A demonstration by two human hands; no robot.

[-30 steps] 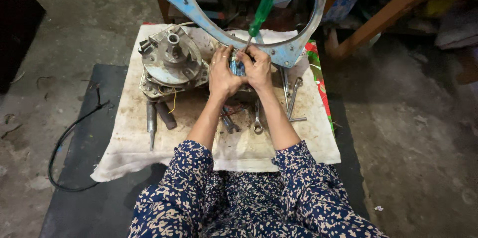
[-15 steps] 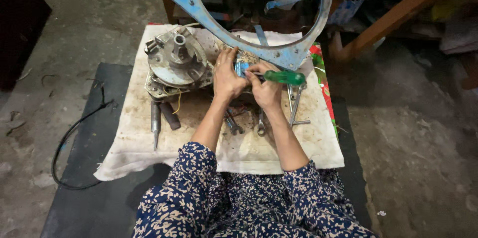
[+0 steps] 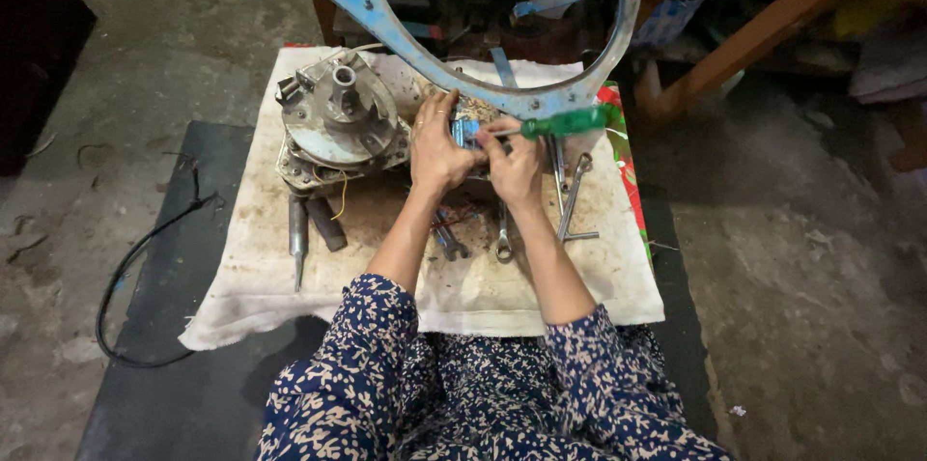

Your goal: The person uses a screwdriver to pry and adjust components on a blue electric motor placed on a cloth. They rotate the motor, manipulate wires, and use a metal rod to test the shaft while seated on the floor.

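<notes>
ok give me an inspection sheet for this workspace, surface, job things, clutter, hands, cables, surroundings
surface: stained pale cloth spread over a dark mat on a concrete floor.
job's things: small blue part between both hands; green-handled screwdriver lying sideways, tip toward the part.
clutter: round grey metal motor part at the cloth's left; spanners right of the hands; metal rods below the motor part.
grippers: left hand cups the blue part; right hand has its grip on the screwdriver.
cables: black cable looping off the mat's left edge; thin yellow wire under the motor part.
surroundings: blue metal ring frame above the cloth; wooden beams at upper right.
</notes>
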